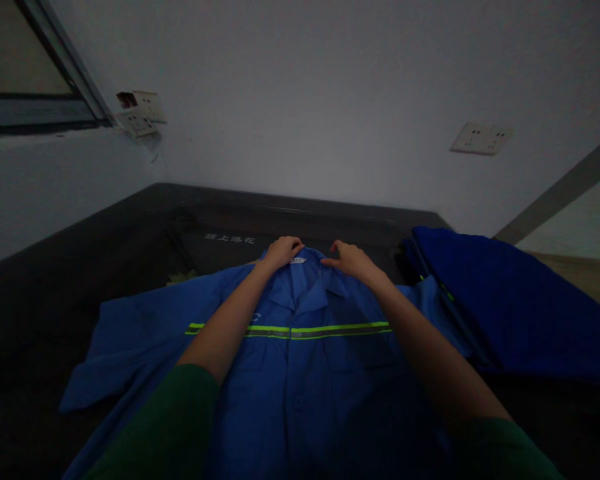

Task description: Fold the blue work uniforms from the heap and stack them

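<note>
A blue work jacket [300,373] lies spread out, front up, with a yellow-green and grey stripe across its chest and its collar pointing away from me. My left hand [283,252] is at the left side of the collar, its fingers pressed together on the cloth edge near a white label. On the right side of the collar, my right hand [351,259] has thumb and forefinger apart, with no cloth visible between them. Both forearms pass over the jacket, and green sleeves cover my upper arms.
Folded darker blue cloth [520,300] lies at the right, over the end of a jacket sleeve. The dark surface [180,200] under the jacket meets a pale wall with sockets [481,139]. More sockets [143,113] sit near the window at the upper left.
</note>
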Demonstrator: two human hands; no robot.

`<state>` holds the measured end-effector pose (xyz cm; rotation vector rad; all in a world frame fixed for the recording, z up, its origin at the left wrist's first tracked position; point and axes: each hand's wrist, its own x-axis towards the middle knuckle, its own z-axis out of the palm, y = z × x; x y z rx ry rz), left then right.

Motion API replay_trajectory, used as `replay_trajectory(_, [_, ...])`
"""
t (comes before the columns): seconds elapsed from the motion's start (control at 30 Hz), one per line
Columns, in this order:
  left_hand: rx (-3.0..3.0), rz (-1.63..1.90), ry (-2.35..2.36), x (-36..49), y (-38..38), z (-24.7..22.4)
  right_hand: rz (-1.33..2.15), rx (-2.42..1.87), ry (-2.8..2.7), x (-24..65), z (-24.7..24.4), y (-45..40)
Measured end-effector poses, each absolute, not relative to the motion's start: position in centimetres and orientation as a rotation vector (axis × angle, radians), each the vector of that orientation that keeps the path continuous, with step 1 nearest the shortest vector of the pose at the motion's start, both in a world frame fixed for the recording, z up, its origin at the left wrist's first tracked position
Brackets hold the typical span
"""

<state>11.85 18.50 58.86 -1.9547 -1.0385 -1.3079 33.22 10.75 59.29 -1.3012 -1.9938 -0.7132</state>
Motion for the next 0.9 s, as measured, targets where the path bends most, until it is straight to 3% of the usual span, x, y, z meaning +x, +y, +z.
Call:
replay_trajectory(0.13, [-1.931, -1.297, -1.071, 11.9, 18.2, 58.7, -0.594, -1.266, -2.049, 32.9, 58.2, 11.0])
replay_trajectory(0.33, [-1.916, -1.281, -1.101, 12.3, 18.4, 58.3, 0.045, -0.913, -2.126, 31.4, 57.8, 12.9])
replay_trajectory(0.47, [-1.89, -1.34, -1.008, 12.2, 17.4, 59.1, 0.268, -0.816, -2.146, 31.6, 57.5, 14.6])
replay_trajectory(0.53, [-1.871, -1.44, -0.888, 11.3, 16.2, 59.7, 0.173, -0.704, -2.178, 32.4, 57.8, 15.0])
replay_trajectory(0.63, [-1.891, -1.499, -0.769, 9.3, 14.1, 59.7, -0.239, -0.461, -2.29, 33.8, 58.5, 15.2])
replay_trajectory(0.73, [-1.986, -1.323, -0.757, 7.4, 12.5, 57.5, -0.563, -0.301, -2.423, 34.1, 58.6, 15.5])
replay_trajectory(0.9, [-2.084, -1.011, -0.702, 6.5, 12.5, 51.9, -0.813, -0.382, -2.474, 32.9, 57.6, 16.8])
